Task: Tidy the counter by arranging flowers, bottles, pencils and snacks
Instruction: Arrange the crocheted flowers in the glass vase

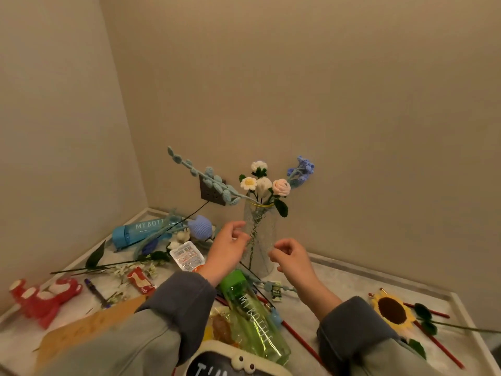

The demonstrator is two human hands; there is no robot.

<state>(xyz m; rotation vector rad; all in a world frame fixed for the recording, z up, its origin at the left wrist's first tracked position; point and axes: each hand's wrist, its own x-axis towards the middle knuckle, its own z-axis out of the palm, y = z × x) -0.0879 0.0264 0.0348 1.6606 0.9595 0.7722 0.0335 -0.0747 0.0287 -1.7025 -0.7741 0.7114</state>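
A clear glass vase with a gold rim [261, 226] stands upright at the back of the pale tabletop [339, 283], holding white, pink and blue crochet flowers [264, 183]. The left hand [230, 248] hovers at its left side, fingers relaxed, gripping nothing; whether it touches the glass I cannot tell. The right hand [290, 256] hangs just right of the vase, fingers loosely curled, empty. A green transparent bottle [252, 313] lies between the forearms, a blue transparent bottle [135, 232] far left, and a yellow crochet sunflower [393, 310] at right.

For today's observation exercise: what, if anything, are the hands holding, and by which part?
Nothing is clearly gripped. The left hand seems to touch the glass vase on its left wall; the right hand curls loosely beside it, apparently empty.
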